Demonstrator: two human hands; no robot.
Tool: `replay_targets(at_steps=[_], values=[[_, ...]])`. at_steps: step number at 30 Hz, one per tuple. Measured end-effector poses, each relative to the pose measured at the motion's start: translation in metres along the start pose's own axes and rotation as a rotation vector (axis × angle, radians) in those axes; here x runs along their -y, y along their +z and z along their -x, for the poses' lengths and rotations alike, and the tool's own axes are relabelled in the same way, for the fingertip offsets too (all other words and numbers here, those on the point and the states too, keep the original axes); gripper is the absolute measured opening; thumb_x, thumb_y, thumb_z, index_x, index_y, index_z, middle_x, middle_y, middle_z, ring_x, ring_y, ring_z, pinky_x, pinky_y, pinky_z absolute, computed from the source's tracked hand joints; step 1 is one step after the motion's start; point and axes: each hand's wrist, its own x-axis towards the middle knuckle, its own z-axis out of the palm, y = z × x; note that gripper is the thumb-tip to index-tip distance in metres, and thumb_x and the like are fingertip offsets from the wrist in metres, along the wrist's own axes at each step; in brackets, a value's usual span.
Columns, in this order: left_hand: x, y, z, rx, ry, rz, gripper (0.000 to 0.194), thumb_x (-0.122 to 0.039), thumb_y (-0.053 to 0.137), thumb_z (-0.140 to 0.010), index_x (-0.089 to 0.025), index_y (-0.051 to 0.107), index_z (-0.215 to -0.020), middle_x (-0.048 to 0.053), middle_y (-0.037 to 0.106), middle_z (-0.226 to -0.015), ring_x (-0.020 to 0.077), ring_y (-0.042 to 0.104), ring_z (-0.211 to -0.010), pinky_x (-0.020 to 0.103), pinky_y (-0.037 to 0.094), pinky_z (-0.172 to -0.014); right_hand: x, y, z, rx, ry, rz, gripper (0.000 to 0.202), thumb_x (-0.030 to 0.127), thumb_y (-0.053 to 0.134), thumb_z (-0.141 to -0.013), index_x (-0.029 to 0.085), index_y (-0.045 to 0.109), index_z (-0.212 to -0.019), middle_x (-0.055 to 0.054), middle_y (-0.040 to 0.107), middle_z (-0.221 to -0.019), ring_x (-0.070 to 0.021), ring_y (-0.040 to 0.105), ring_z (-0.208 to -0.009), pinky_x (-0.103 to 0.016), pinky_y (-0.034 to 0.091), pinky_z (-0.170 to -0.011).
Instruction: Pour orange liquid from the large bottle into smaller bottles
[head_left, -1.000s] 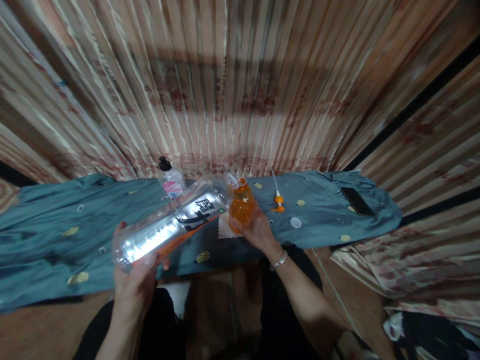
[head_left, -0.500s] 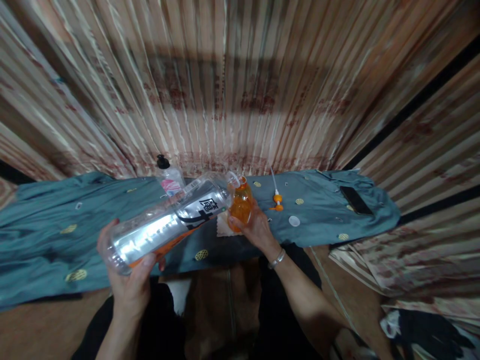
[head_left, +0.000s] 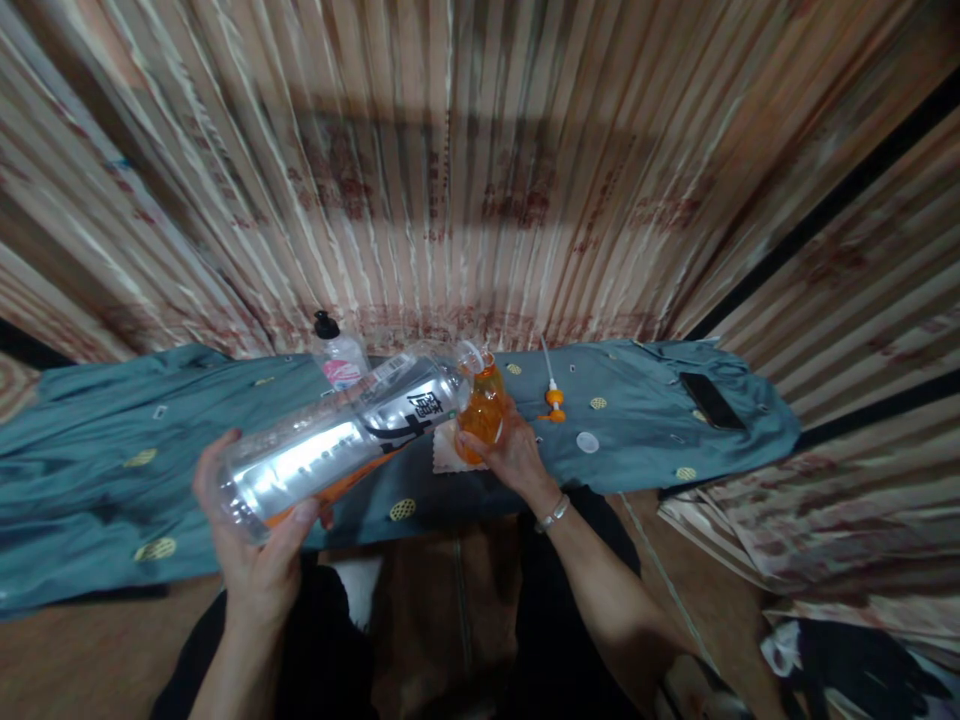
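Observation:
My left hand (head_left: 259, 555) is closed around the lower end of a large clear plastic bottle (head_left: 337, 450) with a silver and orange label. That bottle lies tilted, its mouth up at the right, against the neck of a small orange see-through bottle (head_left: 482, 410). Around the orange bottle my right hand (head_left: 517, 455) is wrapped from the right side. Whether liquid runs between the two mouths I cannot tell. An orange pump head (head_left: 555, 402) with a white tube lies to the right on the cloth, and a round white disc (head_left: 587, 442) is near it.
A teal cloth (head_left: 225, 400) with yellow patterns covers the narrow table. Behind the large bottle stands a clear pump bottle (head_left: 341, 360) with a black top. A white napkin (head_left: 448, 455) is under the orange bottle. A dark phone (head_left: 712, 401) rests at right, before a striped curtain (head_left: 480, 170).
The large bottle has turned slightly in my left hand, so its printed label sits a little differently. My right hand and the orange bottle stay almost where they were.

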Motion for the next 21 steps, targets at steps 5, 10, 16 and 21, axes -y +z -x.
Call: replay_targets(at_steps=[5, 10, 16, 21], values=[[-0.0045, 0.0014, -0.0004, 0.022, 0.025, -0.018, 0.084, -0.033, 0.089, -0.057, -0.041, 0.056, -0.134, 0.001, 0.054, -0.105, 0.0136, 0.058, -0.065, 0.026, 0.054, -0.038, -0.0016, -0.0007, -0.0029, 0.004, 0.045, -0.016, 0.072, 0.038, 0.084, -0.072, 0.018, 0.053, -0.134, -0.013, 0.073, -0.122, -0.0308, 0.071, -0.111, -0.046, 0.059, -0.095], [-0.004, 0.002, -0.0008, 0.045, 0.04, -0.044, 0.084, -0.032, 0.088, -0.059, -0.045, 0.054, -0.135, 0.002, 0.052, -0.11, 0.0123, 0.057, -0.064, 0.027, 0.055, -0.039, -0.0032, -0.0004, -0.0049, -0.006, -0.006, -0.036, 0.079, 0.036, 0.085, -0.071, 0.02, 0.049, -0.139, -0.014, 0.069, -0.131, -0.0322, 0.067, -0.12, -0.052, 0.054, -0.104], [-0.0038, -0.0019, 0.0, 0.045, 0.07, -0.067, 0.085, -0.029, 0.09, -0.056, -0.041, 0.057, -0.133, 0.003, 0.051, -0.114, 0.011, 0.055, -0.061, 0.029, 0.055, -0.036, -0.0028, 0.0017, -0.0037, 0.02, 0.021, -0.039, 0.084, 0.037, 0.084, -0.072, 0.018, 0.044, -0.144, -0.015, 0.069, -0.131, -0.0322, 0.067, -0.12, -0.05, 0.055, -0.103], [-0.0061, -0.001, -0.0001, 0.047, 0.075, -0.076, 0.085, -0.03, 0.09, -0.055, -0.04, 0.057, -0.132, 0.003, 0.052, -0.114, 0.0127, 0.057, -0.065, 0.028, 0.055, -0.038, 0.0, 0.0023, -0.0053, 0.026, 0.078, -0.061, 0.079, 0.035, 0.083, -0.072, 0.02, 0.046, -0.141, -0.011, 0.075, -0.121, -0.0304, 0.073, -0.109, -0.047, 0.059, -0.096]])
